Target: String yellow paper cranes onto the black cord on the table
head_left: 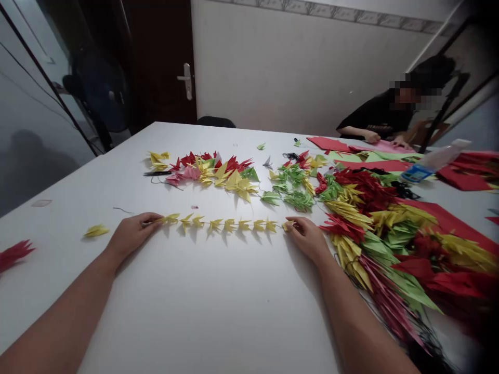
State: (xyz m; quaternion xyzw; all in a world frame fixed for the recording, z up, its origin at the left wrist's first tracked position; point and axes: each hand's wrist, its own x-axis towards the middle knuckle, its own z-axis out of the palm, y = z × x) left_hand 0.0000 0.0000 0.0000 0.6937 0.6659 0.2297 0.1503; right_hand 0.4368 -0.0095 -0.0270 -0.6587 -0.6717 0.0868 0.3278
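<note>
A string of yellow paper cranes (pixel 228 225) stretches nearly level between my two hands, just over the white table (pixel 202 301). My left hand (pixel 134 231) pinches its left end, beside the first crane, and a thin thread tail lies on the table beyond. At the right end, my right hand (pixel 306 234) is closed with its fingertips on the last yellow crane. Several cranes hang spaced along the thread in the middle. Close to my left forearm lies a loose yellow folded paper piece (pixel 96 231).
Red, yellow and green cranes (pixel 218 174) form a heap ahead, with dark scissors (pixel 157 173) beside it. Strung bundles (pixel 362 223) cover the right side. A plastic bottle (pixel 432 162) stands tilted in view at back right. Beyond, a person (pixel 385 114) handles pink paper.
</note>
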